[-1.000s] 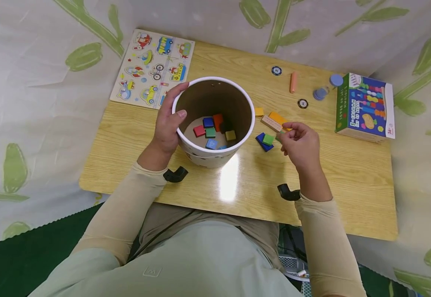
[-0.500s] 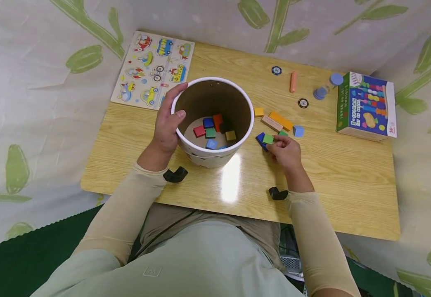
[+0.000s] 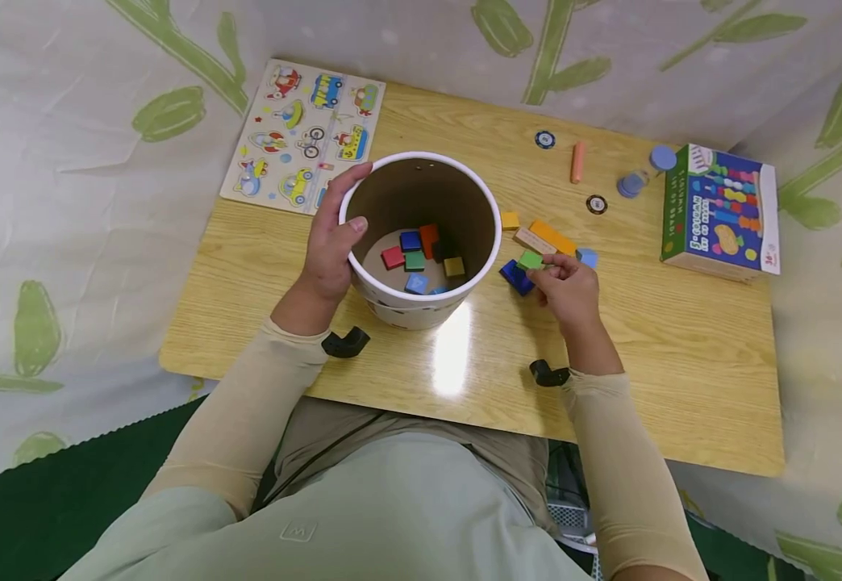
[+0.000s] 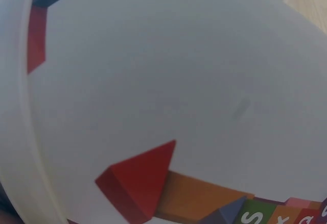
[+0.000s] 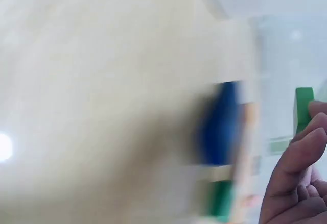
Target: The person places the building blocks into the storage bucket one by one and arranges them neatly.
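Note:
My left hand (image 3: 330, 250) grips the rim of a white bucket (image 3: 406, 313), thumb inside and fingers outside. Several coloured blocks lie on its floor, among them a red block (image 3: 393, 257) and a dark green block (image 3: 414, 261). Between thumb and fingers, my right hand (image 3: 569, 290) pinches a light green block (image 3: 530, 260), just above a blue block (image 3: 517, 278) on the table. In the right wrist view the pinched green block (image 5: 304, 104) shows at the right edge. Below the blue block (image 5: 222, 127) there, another green block (image 5: 222, 201) appears blurred. The left wrist view shows the bucket's printed wall (image 4: 153, 81).
Near the right hand lie an orange block (image 3: 553, 237), a plain wooden block (image 3: 532, 241), a yellow-orange block (image 3: 510, 220) and a light blue block (image 3: 587, 257). Farther back are two round chips (image 3: 545, 140), an orange stick (image 3: 577, 162), a sand timer (image 3: 633, 183), a box (image 3: 722, 211) and a puzzle board (image 3: 305, 137).
My right hand has moved left from beside the wooden block to the light green block, which it has taken up off the blue block. My left hand still holds the bucket in place.

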{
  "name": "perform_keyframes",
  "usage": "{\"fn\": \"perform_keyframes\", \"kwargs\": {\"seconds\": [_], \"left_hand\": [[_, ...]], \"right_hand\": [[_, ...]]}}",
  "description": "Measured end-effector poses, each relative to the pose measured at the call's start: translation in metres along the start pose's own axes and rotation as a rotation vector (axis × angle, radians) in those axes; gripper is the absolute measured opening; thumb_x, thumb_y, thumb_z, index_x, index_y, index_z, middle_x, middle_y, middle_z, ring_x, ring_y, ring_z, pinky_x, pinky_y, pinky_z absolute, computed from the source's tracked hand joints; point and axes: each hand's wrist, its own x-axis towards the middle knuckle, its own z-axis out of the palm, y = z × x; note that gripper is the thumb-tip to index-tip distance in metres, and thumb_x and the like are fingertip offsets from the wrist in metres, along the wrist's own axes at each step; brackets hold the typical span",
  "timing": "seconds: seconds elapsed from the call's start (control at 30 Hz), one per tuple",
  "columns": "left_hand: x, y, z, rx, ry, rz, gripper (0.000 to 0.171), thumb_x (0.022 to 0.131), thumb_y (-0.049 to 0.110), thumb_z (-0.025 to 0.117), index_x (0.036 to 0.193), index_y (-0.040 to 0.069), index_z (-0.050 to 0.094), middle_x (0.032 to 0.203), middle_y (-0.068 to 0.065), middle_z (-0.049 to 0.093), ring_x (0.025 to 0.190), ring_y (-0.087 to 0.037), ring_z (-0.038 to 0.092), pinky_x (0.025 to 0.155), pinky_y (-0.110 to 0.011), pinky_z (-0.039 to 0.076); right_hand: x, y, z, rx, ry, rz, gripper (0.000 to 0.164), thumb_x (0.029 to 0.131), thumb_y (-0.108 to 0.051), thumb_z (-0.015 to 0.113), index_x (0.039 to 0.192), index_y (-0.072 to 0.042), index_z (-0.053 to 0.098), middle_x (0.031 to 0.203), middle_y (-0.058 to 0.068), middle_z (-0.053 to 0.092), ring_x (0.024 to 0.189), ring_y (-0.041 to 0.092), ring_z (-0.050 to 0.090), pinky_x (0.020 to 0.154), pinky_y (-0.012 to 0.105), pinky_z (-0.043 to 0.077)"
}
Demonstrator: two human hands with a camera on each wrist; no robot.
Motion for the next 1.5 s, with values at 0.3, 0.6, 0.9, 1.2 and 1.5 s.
{"fn": "perform_keyframes", "kwargs": {"seconds": [0.3,0.6,0.9,1.2,1.5], "left_hand": [[0.002,-0.012,-0.007,0.005,-0.018,0.039,0.064,0.076,0.013,0.039,0.138,-0.001,0.034,0.139,-0.022,0.036,0.128,-0.04,0.029,0.101,-0.061,0.025],[0.001,-0.012,-0.006,0.014,-0.004,0.021,0.064,0.075,0.015,0.04,0.138,0.001,0.036,0.14,-0.02,0.036,0.129,-0.038,0.028,0.102,-0.062,0.024],[0.0,-0.011,-0.004,0.005,-0.001,-0.006,0.064,0.075,0.013,0.039,0.138,0.0,0.035,0.141,-0.019,0.035,0.13,-0.037,0.028,0.104,-0.054,0.028],[0.001,-0.012,-0.005,0.012,0.003,0.007,0.064,0.075,0.014,0.04,0.138,0.002,0.037,0.141,-0.018,0.035,0.129,-0.038,0.028,0.103,-0.056,0.028],[0.0,-0.014,-0.005,0.012,0.006,-0.003,0.065,0.075,0.015,0.04,0.138,0.003,0.036,0.141,-0.017,0.034,0.129,-0.038,0.027,0.103,-0.053,0.03]], "right_hand": [[-0.042,-0.091,0.012,0.275,-0.221,-0.192,0.025,0.079,0.004,0.068,0.103,0.004,0.06,0.063,0.005,0.057,0.043,0.016,0.046,0.04,0.024,0.041],[-0.077,-0.132,0.043,0.246,-0.399,-0.302,0.026,0.079,0.006,0.065,0.104,0.007,0.062,0.066,0.009,0.058,0.043,0.018,0.044,0.041,0.024,0.041],[-0.066,-0.11,0.031,0.24,-0.302,-0.289,0.022,0.079,0.003,0.067,0.101,0.005,0.064,0.063,0.008,0.057,0.042,0.018,0.045,0.039,0.025,0.041],[-0.022,-0.018,0.007,0.118,-0.07,0.01,0.038,0.082,-0.009,0.071,0.115,0.005,0.059,0.056,-0.001,0.048,0.043,0.014,0.047,0.043,0.023,0.042],[-0.01,0.031,0.008,0.08,0.075,0.149,0.042,0.076,-0.005,0.075,0.114,0.003,0.059,0.065,-0.002,0.057,0.048,0.015,0.054,0.046,0.026,0.047]]}}
